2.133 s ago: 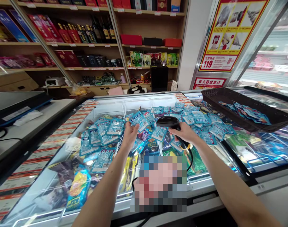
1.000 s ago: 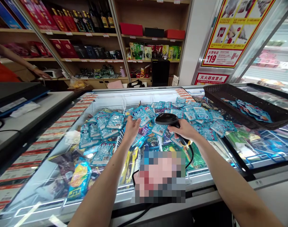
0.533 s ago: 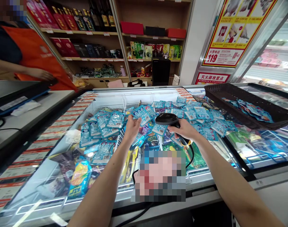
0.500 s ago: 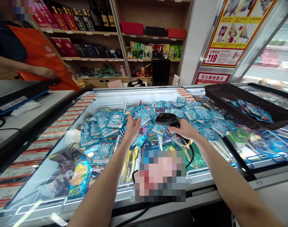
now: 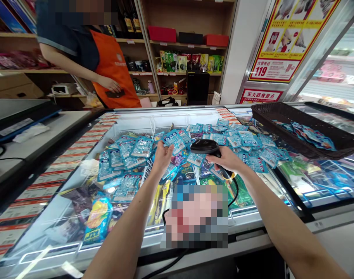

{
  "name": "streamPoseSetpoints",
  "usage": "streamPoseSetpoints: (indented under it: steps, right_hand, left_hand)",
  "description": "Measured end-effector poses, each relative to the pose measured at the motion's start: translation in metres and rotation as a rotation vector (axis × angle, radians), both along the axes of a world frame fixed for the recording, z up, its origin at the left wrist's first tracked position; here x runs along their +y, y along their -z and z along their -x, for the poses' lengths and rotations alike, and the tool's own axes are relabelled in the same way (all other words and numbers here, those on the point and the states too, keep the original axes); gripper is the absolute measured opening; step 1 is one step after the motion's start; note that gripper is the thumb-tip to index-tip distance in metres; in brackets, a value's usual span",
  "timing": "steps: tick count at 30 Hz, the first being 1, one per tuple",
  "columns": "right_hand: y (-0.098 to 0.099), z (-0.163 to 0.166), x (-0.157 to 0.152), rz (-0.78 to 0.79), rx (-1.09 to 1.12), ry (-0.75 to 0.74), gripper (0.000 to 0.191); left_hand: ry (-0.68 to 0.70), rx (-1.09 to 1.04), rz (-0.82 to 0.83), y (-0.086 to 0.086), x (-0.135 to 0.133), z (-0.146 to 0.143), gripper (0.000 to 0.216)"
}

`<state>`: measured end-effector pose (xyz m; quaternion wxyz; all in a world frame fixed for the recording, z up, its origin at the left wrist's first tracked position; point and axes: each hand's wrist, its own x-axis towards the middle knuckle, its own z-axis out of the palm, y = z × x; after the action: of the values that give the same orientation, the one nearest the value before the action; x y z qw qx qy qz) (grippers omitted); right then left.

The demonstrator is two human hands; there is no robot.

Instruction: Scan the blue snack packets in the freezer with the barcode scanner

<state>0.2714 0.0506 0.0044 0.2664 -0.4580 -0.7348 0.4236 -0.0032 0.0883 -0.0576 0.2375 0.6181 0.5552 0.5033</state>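
A corded black barcode scanner (image 5: 205, 146) is gripped in my right hand (image 5: 227, 159), its head turned to the left. My left hand (image 5: 164, 155) has its fingers closed on the lower left edge of a blue snack packet (image 5: 175, 142), whose printed barcode faces up. Many similar blue packets (image 5: 142, 147) lie in loose heaps on the glass top of a chest freezer (image 5: 136, 113), on both sides of my hands. One packet (image 5: 195, 159) rests just below the scanner head. Through the glass, wrapped frozen goods (image 5: 97, 217) show.
On the right, a dark brown basket (image 5: 307, 151) holds more blue packets. A counter (image 5: 11, 170) with a device (image 5: 22, 116) borders the freezer at left. Behind it stands a person in an orange apron (image 5: 114, 66). Shelves line the back wall. A blurred patch covers the near middle.
The person in the orange apron has moved to the right behind the freezer. My hands, the scanner and the packets have stayed in place.
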Motion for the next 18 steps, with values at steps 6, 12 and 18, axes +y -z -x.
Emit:
streamPoseSetpoints:
  steps: [6,12,18]
  right_hand:
    - [-0.0001,-0.0002,-0.0002,0.006,-0.006,0.0,0.031]
    - [-0.0008,-0.0013,0.0,0.017,-0.034,-0.023,0.036]
    - [0.0008,-0.0016,0.0015,0.005,-0.034,-0.025,0.037]
  left_hand:
    - [0.001,0.015,0.0,-0.0015,-0.0013,-0.0002,0.029]
    - [0.006,0.019,-0.003,0.0003,0.0009,0.0,0.025]
    - [0.018,0.029,-0.026,0.0017,0.0015,0.0008,0.023]
